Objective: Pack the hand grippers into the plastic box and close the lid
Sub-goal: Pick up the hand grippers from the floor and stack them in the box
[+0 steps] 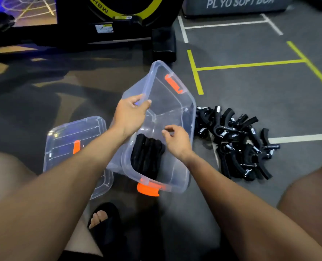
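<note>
A clear plastic box (177, 98) with orange latches sits tilted on the grey floor. My left hand (131, 114) grips its left rim. Several black hand grippers (147, 157) lie stacked in the box's near end. My right hand (177, 140) hovers over the inside of the box with loosely curled fingers and holds nothing. A pile of black hand grippers (237, 144) lies on the floor just right of the box. The clear lid (69, 140) with an orange latch rests on the floor to the left, partly under my left forearm.
A black and yellow exercise machine (118, 29) stands behind the box. A grey soft plyo box (237, 4) is at the back right. Yellow and white lines mark the floor. My knees flank the view, and a foot in a black sandal (103, 221) is below the box.
</note>
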